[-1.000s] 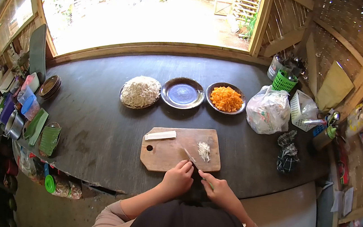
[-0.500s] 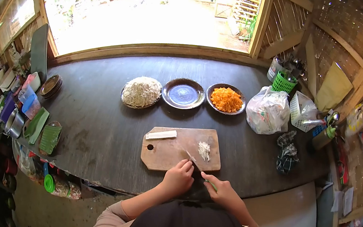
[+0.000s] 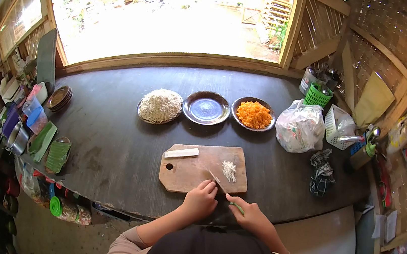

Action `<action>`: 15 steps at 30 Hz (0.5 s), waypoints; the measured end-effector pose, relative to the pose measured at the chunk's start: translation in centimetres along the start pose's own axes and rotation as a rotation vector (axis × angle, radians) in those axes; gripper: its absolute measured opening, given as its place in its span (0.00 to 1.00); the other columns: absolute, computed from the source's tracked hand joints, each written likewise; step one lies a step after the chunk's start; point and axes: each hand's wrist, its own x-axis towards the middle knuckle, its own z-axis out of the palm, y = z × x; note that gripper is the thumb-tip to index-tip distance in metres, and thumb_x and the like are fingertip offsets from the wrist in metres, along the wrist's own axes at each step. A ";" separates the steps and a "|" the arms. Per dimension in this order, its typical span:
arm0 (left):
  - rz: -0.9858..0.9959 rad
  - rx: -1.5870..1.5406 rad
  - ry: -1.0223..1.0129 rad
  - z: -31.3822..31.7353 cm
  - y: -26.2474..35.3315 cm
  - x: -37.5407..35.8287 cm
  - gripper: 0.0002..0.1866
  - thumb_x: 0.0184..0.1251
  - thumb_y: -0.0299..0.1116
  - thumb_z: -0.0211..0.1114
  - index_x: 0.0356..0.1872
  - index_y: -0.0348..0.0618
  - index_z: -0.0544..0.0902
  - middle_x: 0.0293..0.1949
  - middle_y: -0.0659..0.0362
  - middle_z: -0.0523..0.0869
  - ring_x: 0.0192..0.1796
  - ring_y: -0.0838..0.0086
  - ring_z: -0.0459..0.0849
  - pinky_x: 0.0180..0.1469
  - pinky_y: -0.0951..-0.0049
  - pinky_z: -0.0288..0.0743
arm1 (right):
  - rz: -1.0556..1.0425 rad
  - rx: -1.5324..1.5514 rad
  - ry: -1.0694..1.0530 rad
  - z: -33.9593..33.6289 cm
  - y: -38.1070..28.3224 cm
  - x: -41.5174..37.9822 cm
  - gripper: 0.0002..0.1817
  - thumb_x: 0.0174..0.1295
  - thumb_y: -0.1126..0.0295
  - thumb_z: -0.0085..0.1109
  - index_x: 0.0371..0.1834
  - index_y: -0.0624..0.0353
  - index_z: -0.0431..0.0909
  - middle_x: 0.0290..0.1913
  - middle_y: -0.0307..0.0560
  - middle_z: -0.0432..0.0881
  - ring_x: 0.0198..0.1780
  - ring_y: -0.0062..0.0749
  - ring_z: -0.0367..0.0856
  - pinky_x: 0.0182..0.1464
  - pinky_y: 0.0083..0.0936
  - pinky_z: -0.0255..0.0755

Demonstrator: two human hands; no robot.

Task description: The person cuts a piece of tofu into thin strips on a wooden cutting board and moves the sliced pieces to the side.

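My right hand (image 3: pixel 249 216) grips the green handle of a knife (image 3: pixel 237 207), its blade pointing up and left over the near edge of the wooden cutting board (image 3: pixel 197 178). Close beside the blade, my left hand (image 3: pixel 200 199) rests at the board's near edge with its fingers curled together; whatever they hold is hidden. A pile of thin white shreds (image 3: pixel 228 170) lies on the right part of the board. Near the board's top left corner is a pale, flat-sided white stick (image 3: pixel 181 153), apart from both hands.
Behind the board stand a plate of white shreds (image 3: pixel 160 106), a dark plate (image 3: pixel 206 108) and a plate of orange pieces (image 3: pixel 253 115). To the right are a filled plastic bag (image 3: pixel 300 127), baskets and a checked cloth (image 3: pixel 322 173). Stacked plates (image 3: pixel 58 98) and containers line the left.
The knife blade has drawn back slightly toward me, beside my left fingers. Both hands stay nearly in place, and the whole view has shifted a little.
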 end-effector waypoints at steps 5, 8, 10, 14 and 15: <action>-0.028 -0.021 0.017 0.7 0.1 -0.2 0.17 0.54 0.33 0.66 0.44 0.35 0.83 0.52 0.51 0.83 0.62 0.59 0.78 0.60 0.66 0.77 | -0.193 0.023 0.122 1.8 1.6 1.3 0.19 0.70 0.67 0.56 0.63 0.54 0.76 0.42 0.65 0.84 0.41 0.60 0.85 0.43 0.40 0.78; 0.007 0.026 0.009 0.7 -0.1 -0.2 0.17 0.54 0.33 0.66 0.44 0.36 0.83 0.52 0.52 0.83 0.62 0.60 0.79 0.60 0.66 0.77 | -0.042 0.048 0.045 0.6 0.1 0.8 0.19 0.70 0.68 0.56 0.63 0.54 0.76 0.41 0.66 0.84 0.40 0.60 0.85 0.42 0.41 0.78; -0.004 0.014 0.021 0.4 0.0 -0.1 0.16 0.54 0.33 0.66 0.43 0.36 0.83 0.52 0.52 0.83 0.62 0.60 0.79 0.60 0.66 0.77 | -0.053 0.024 0.036 0.0 0.1 0.3 0.19 0.70 0.68 0.56 0.63 0.54 0.76 0.40 0.66 0.84 0.39 0.59 0.85 0.41 0.41 0.78; -0.018 -0.012 0.033 0.6 -0.1 -0.3 0.17 0.54 0.33 0.66 0.44 0.36 0.83 0.52 0.51 0.83 0.62 0.60 0.79 0.60 0.66 0.77 | -0.094 0.018 0.058 0.9 1.1 0.4 0.19 0.70 0.68 0.56 0.63 0.54 0.76 0.38 0.66 0.84 0.37 0.59 0.85 0.39 0.42 0.77; -0.017 -0.012 0.030 0.5 -0.1 -0.3 0.17 0.54 0.33 0.66 0.44 0.36 0.83 0.52 0.51 0.83 0.62 0.60 0.79 0.60 0.66 0.77 | -0.092 0.020 0.058 1.2 1.5 0.9 0.19 0.70 0.68 0.56 0.63 0.54 0.76 0.38 0.66 0.84 0.37 0.59 0.85 0.39 0.42 0.77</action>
